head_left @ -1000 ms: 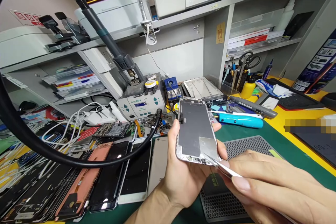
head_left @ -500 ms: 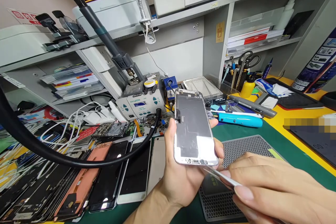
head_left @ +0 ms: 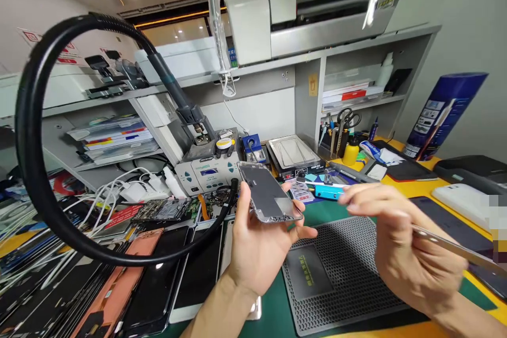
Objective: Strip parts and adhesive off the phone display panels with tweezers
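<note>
A phone screen assembly (head_left: 266,193), its dark back side up with a silvery lower edge, rests tilted in my left hand (head_left: 259,243), the thumb along its left edge and fingers at its right. To the right, my right hand (head_left: 412,253) holds metal tweezers (head_left: 447,244), which point back towards the right edge of the view. Its thumb and index finger reach out near a light blue tool (head_left: 327,191) and look apart from the screen. Beneath and between the hands lies a grey perforated mat (head_left: 344,269).
Behind stands a soldering station (head_left: 209,171) with a thick black hose (head_left: 130,259) looping over the left side. Several phones and parts, including a pink back panel (head_left: 122,285), lie at left. A blue can (head_left: 443,116) stands at right, near a dark tablet (head_left: 404,161).
My right hand has moved away from the screen's lower edge, and the tweezers now point backward. The screen sits flatter in my left hand. The view has tilted up.
</note>
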`<state>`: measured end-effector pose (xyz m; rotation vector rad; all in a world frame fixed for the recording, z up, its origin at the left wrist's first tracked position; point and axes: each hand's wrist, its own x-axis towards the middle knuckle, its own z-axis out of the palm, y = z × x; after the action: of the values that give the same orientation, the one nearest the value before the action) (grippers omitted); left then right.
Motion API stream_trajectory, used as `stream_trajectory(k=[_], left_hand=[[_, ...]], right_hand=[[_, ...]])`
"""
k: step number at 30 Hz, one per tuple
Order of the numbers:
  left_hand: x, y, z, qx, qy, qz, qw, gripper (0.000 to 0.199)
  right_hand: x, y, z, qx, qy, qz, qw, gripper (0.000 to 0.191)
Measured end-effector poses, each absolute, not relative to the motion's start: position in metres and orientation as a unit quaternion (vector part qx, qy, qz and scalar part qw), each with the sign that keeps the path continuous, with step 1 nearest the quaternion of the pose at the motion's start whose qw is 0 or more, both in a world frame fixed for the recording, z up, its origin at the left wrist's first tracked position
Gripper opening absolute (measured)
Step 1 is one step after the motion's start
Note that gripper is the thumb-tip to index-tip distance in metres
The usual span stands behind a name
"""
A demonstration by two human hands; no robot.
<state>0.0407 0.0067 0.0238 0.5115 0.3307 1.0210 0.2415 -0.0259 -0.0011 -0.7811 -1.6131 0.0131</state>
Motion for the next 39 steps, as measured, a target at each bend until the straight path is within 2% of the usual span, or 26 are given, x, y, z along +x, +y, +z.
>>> stream_trajectory(k=[2, 4, 5, 7, 10, 12, 14, 15, 18, 20, 22, 25, 27, 30, 35, 39], left_hand=[[0.04, 0.006, 0.025, 0.231, 0.14, 0.469, 0.841, 0.071], [0.041, 0.004, 0.025, 0.224, 0.126, 0.461, 0.849, 0.065], [0.042, 0.003, 0.025, 0.219, 0.114, 0.457, 0.854, 0.061], [0.045, 0.0, 0.024, 0.22, 0.087, 0.446, 0.863, 0.057], [0.044, -0.003, 0.021, 0.297, 0.089, 0.391, 0.867, 0.078], [0.033, -0.006, 0.024, 0.395, 0.124, 0.305, 0.857, 0.092], [0.016, -0.009, 0.035, 0.494, 0.132, 0.192, 0.838, 0.077], [0.008, -0.011, 0.043, 0.531, 0.133, 0.19, 0.815, 0.065], [-0.006, -0.01, 0.069, 0.542, 0.155, 0.382, 0.732, 0.031], [0.0, -0.007, 0.079, 0.495, 0.193, 0.532, 0.659, 0.027], [0.014, -0.005, 0.079, 0.487, 0.207, 0.51, 0.679, 0.035], [0.035, -0.003, 0.061, 0.421, 0.164, 0.396, 0.799, 0.051], [0.041, -0.002, 0.044, 0.389, 0.146, 0.364, 0.834, 0.062], [0.04, 0.001, 0.023, 0.371, 0.125, 0.332, 0.858, 0.071], [0.035, 0.003, 0.005, 0.365, 0.095, 0.309, 0.873, 0.075], [0.035, 0.0, 0.002, 0.351, 0.113, 0.302, 0.879, 0.082]], right_hand=[[0.234, -0.025, 0.01, -0.345, -0.733, -0.018, 0.586, 0.021], [0.228, -0.026, 0.017, -0.34, -0.778, -0.036, 0.527, 0.032], [0.226, -0.026, 0.019, -0.338, -0.793, -0.027, 0.506, 0.034], [0.225, -0.025, 0.023, -0.343, -0.795, 0.027, 0.5, 0.026], [0.23, -0.024, 0.036, -0.386, -0.753, 0.122, 0.518, 0.011], [0.236, -0.024, 0.051, -0.426, -0.717, 0.155, 0.529, 0.019], [0.244, -0.023, 0.067, -0.458, -0.686, 0.205, 0.527, 0.032], [0.248, -0.022, 0.073, -0.463, -0.679, 0.237, 0.518, 0.037], [0.258, -0.016, 0.084, -0.452, -0.673, 0.334, 0.481, 0.047], [0.259, -0.01, 0.083, -0.433, -0.665, 0.387, 0.469, 0.05], [0.257, -0.002, 0.078, -0.412, -0.653, 0.428, 0.47, 0.052], [0.252, 0.009, 0.07, -0.383, -0.637, 0.477, 0.47, 0.053], [0.25, 0.015, 0.065, -0.368, -0.627, 0.503, 0.467, 0.052], [0.248, 0.02, 0.059, -0.36, -0.611, 0.527, 0.469, 0.051], [0.243, 0.016, 0.047, -0.361, -0.594, 0.54, 0.475, 0.05], [0.239, 0.006, 0.044, -0.374, -0.585, 0.525, 0.493, 0.04]])
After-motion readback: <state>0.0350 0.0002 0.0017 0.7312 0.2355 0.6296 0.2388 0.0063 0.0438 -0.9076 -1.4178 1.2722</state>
